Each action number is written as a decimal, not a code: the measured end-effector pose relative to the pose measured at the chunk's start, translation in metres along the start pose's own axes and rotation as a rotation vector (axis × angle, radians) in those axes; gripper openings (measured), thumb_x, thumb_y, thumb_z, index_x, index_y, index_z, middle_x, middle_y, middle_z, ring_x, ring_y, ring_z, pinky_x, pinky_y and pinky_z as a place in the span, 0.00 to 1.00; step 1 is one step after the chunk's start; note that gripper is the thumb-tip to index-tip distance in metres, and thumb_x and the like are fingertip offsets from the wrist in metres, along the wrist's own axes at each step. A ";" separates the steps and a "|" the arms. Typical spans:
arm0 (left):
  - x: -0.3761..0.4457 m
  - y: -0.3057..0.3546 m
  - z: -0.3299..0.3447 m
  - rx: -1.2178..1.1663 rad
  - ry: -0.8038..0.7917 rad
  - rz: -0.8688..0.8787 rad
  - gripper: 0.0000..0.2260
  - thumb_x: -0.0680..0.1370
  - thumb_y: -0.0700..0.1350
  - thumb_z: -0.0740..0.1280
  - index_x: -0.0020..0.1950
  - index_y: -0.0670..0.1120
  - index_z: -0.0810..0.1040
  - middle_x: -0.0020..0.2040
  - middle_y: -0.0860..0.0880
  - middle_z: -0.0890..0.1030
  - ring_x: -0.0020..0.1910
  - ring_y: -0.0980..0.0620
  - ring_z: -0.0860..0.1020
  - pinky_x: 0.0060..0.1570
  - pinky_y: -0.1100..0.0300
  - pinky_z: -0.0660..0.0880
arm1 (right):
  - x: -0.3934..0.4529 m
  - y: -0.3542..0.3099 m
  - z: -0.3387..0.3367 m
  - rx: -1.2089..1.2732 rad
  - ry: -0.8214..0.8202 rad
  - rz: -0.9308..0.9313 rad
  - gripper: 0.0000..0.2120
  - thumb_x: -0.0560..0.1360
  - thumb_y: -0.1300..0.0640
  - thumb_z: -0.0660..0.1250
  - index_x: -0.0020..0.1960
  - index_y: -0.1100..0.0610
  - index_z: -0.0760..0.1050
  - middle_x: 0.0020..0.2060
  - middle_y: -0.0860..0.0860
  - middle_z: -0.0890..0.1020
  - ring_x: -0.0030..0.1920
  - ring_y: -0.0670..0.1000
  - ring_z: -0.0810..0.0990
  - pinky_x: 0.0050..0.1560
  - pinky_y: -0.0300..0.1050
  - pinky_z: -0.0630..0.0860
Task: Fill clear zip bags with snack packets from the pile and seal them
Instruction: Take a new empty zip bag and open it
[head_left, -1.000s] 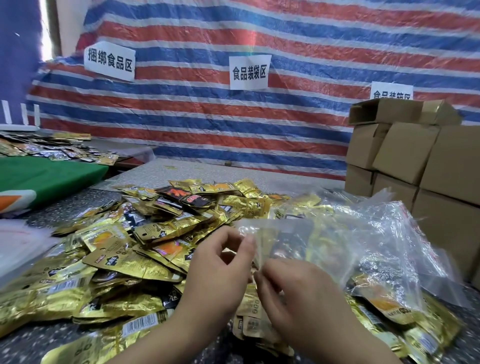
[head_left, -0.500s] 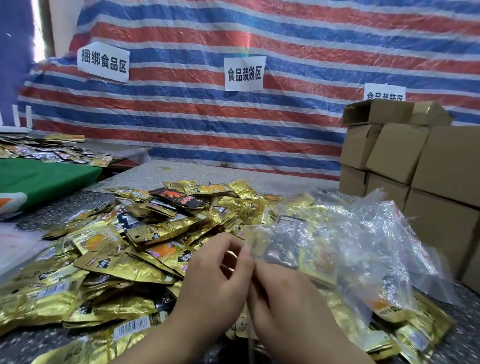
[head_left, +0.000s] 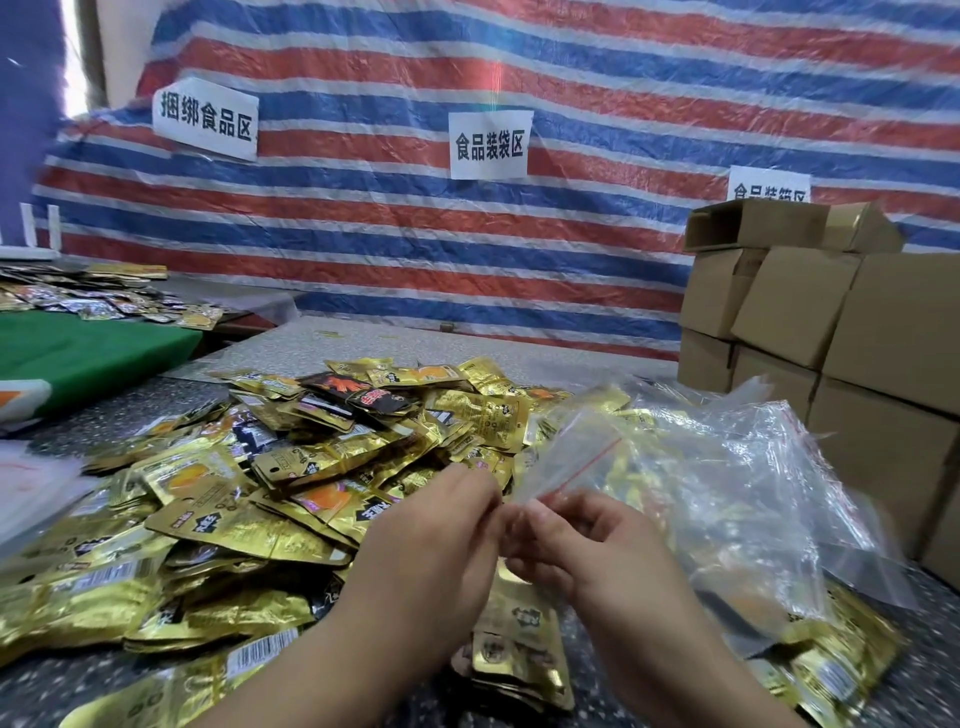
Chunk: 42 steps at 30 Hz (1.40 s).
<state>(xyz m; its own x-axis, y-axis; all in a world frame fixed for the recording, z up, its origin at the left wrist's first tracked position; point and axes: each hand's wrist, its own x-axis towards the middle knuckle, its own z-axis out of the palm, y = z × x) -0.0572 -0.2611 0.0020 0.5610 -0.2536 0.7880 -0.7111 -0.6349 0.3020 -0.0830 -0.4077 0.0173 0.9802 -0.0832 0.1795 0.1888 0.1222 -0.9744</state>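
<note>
Both hands meet at one corner of a clear zip bag (head_left: 576, 457): left hand (head_left: 441, 525) grip closed on the bag edge, fingertips pinched; right hand (head_left: 576, 540) grip curled, pinching the same edge from the other side. A second ago the hands were slightly apart on the bag mouth, now knuckles nearly touch and the bag's red zip line angles up from the pinch. Judgement: working the mouth open at the corner, filling not started; bag looks empty, hard to be sure through the plastic. Bag held just above the counter (head_left: 363, 338), in front of a heap of clear bags (head_left: 727, 493). Pile of gold snack packets (head_left: 234, 493) lies left, touching the left wrist. Cardboard boxes (head_left: 831, 338) stacked far right
</note>
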 end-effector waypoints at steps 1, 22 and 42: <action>0.000 0.000 0.000 -0.019 -0.028 0.022 0.13 0.81 0.52 0.58 0.43 0.47 0.74 0.37 0.54 0.72 0.32 0.52 0.70 0.29 0.54 0.70 | 0.000 0.002 0.000 -0.105 0.018 -0.071 0.08 0.78 0.63 0.69 0.41 0.59 0.82 0.37 0.56 0.86 0.38 0.51 0.86 0.38 0.38 0.80; 0.002 -0.003 -0.006 -0.255 -0.320 0.074 0.07 0.79 0.46 0.63 0.45 0.59 0.71 0.30 0.65 0.71 0.30 0.64 0.69 0.32 0.69 0.59 | 0.010 -0.007 -0.025 -0.442 -0.225 -0.147 0.09 0.75 0.60 0.73 0.37 0.51 0.84 0.31 0.51 0.83 0.34 0.45 0.79 0.36 0.37 0.73; 0.015 -0.015 -0.014 -0.501 -0.067 -0.506 0.14 0.80 0.50 0.62 0.37 0.49 0.78 0.33 0.51 0.81 0.25 0.57 0.72 0.26 0.61 0.69 | 0.025 -0.013 -0.054 -0.620 0.284 -0.339 0.13 0.76 0.60 0.66 0.34 0.62 0.71 0.26 0.58 0.78 0.26 0.51 0.79 0.31 0.54 0.76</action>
<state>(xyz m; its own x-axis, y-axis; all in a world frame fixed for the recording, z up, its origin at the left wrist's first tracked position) -0.0438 -0.2446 0.0171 0.8870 -0.0708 0.4563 -0.4567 -0.2794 0.8446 -0.0643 -0.4646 0.0271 0.8060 -0.2788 0.5221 0.3263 -0.5266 -0.7850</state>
